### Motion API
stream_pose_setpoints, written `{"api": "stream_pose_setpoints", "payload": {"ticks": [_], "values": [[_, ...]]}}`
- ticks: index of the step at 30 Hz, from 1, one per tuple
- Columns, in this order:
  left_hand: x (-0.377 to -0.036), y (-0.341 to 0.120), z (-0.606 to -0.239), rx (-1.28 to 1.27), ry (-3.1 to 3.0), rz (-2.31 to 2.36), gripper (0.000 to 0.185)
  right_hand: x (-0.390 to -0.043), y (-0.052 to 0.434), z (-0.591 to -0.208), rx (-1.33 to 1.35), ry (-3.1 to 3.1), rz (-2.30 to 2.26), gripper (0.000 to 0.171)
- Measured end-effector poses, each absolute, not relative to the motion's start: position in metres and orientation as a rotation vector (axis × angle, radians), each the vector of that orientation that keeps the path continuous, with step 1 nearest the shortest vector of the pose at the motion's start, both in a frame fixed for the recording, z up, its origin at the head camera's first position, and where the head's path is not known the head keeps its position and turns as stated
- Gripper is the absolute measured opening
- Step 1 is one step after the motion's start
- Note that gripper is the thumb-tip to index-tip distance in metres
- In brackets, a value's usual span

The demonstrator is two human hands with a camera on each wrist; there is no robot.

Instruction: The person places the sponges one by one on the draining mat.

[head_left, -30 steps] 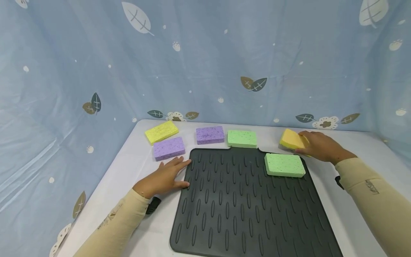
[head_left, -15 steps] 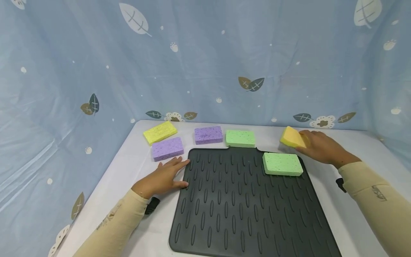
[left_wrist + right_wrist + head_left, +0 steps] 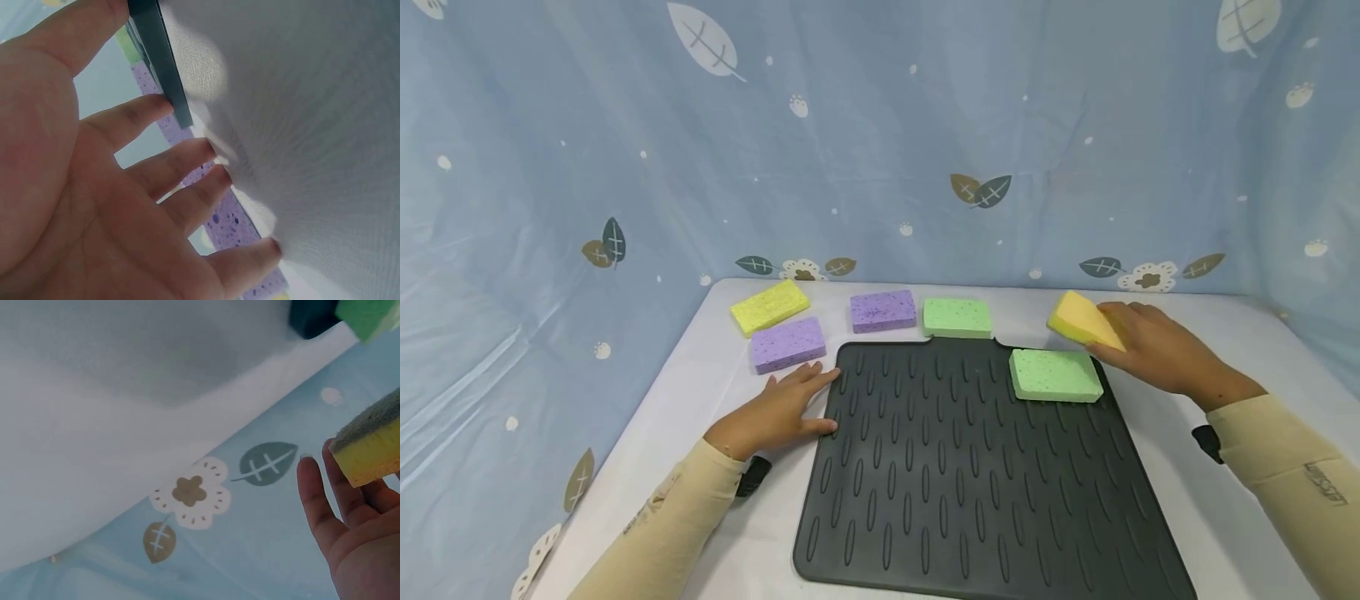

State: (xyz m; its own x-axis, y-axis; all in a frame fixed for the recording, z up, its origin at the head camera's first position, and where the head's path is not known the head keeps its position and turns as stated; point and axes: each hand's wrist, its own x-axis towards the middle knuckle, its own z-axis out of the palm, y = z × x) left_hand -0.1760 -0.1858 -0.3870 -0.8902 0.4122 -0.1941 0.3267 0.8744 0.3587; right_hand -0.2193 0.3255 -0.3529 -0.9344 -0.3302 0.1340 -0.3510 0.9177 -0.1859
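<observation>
Right hand (image 3: 1157, 354) grasps the yellow sponge (image 3: 1081, 321), lifted and tilted, right of frame centre above the green sponge (image 3: 1054, 374); left hand (image 3: 775, 412), fingers released, steadies the black mat (image 3: 955, 492) edge

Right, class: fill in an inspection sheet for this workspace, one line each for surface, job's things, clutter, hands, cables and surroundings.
Surface: white table with a black ribbed mat.
Job's things: orange sponge, lifted and tilted; green sponge on the mat's far right corner.
Clutter: yellow sponge, two purple sponges and another green one on the table beyond the mat.
Hands: right hand grips the orange sponge; left hand lies flat at the mat's left edge.
Cables: nothing seen.
Surroundings: blue leaf-print cloth behind and beside.
</observation>
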Motion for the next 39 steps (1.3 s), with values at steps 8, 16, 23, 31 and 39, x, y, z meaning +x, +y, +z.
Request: {"api": "stream_pose_setpoints", "payload": {"ticks": [8,16,23,31,39], "values": [[-0.177,-0.186,-0.387,0.576,2.782,0.461,0.083,-0.198,0.312,-0.349,0.546,-2.932,0.360,0.063],[-0.177,-0.185,-0.387,0.586,2.778,0.457,0.083,-0.178,0.302,-0.353,0.616,-2.850,0.367,0.058],[-0.177,-0.186,-0.387,0.590,2.783,0.447,0.083,-0.160,0.294,-0.357,0.602,-2.853,0.348,0.060],[-0.177,-0.186,-0.387,0.578,2.777,0.451,0.084,-0.142,0.289,-0.365,0.664,-2.796,0.338,0.063],[-0.177,-0.185,-0.386,0.577,2.783,0.438,0.083,-0.126,0.286,-0.373,0.664,-2.857,0.382,0.064]]}}
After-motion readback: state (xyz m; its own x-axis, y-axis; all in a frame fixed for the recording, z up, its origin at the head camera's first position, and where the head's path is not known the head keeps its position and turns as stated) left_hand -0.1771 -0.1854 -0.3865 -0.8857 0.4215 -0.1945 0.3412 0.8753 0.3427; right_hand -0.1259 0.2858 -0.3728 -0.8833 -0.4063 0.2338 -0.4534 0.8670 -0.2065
